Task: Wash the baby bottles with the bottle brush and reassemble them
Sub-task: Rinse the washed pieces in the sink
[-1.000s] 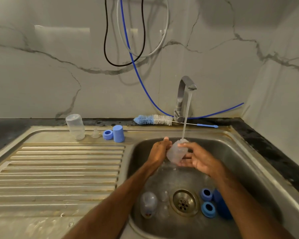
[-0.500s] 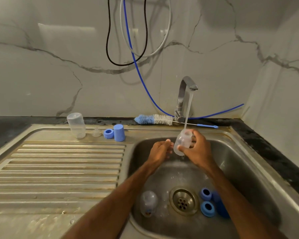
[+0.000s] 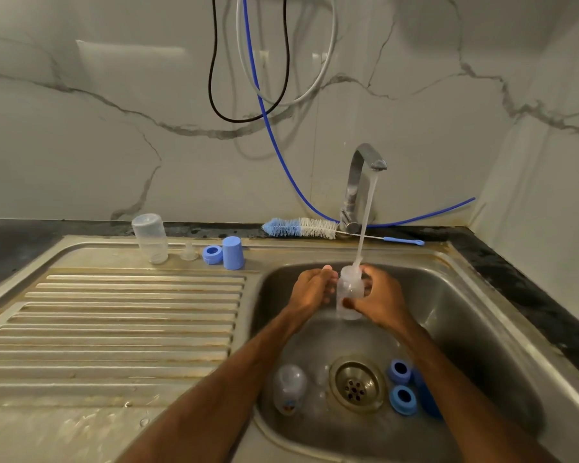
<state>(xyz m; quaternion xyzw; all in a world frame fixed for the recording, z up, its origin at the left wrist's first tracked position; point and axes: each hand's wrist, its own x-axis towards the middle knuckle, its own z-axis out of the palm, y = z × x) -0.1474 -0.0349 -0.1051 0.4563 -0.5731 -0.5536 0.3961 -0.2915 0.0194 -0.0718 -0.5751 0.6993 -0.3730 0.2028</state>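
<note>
My right hand [image 3: 380,300] grips a clear baby bottle [image 3: 348,290] upright under the running tap [image 3: 365,182], and water streams into its mouth. My left hand [image 3: 310,290] is beside the bottle on its left, fingers loosely curled, touching it or close to it. The bottle brush [image 3: 301,227] with blue and white bristles lies on the ledge behind the sink. Another clear bottle [image 3: 290,387] lies on the basin floor, with two blue rings [image 3: 402,384] and a blue cap [image 3: 427,401] near the drain.
On the draining board's far edge stand an upturned clear bottle [image 3: 150,238], a clear teat [image 3: 189,252], a blue ring [image 3: 212,254] and a blue cap [image 3: 232,252]. The sink basin's rim [image 3: 515,332] and a marble wall enclose the space. Cables hang above.
The bottle has turned from tilted to upright and now takes the water stream at its mouth. My right hand shifted its grip lower on the bottle; my left hand stays beside it.
</note>
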